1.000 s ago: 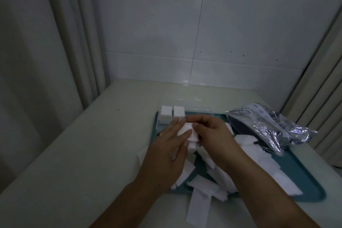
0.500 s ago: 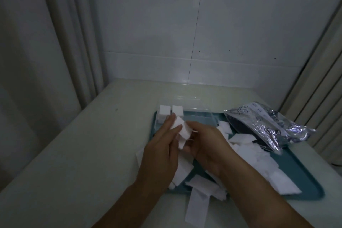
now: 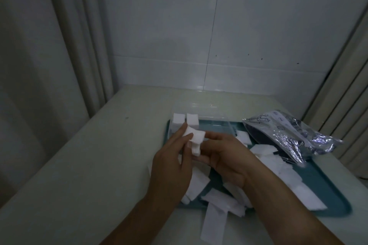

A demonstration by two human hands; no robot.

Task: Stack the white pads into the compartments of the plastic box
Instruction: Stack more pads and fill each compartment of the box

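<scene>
It's dim and bluish here; faint glare sits on the far wall tiles (image 3: 199, 87), my hands (image 3: 199, 157) look soft, and the edges bow outward.

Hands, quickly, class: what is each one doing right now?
Left hand: thumb and fingers pinch the folded white pad.
Right hand: holds the same pad from the other side; its grip is partly hidden.
</scene>
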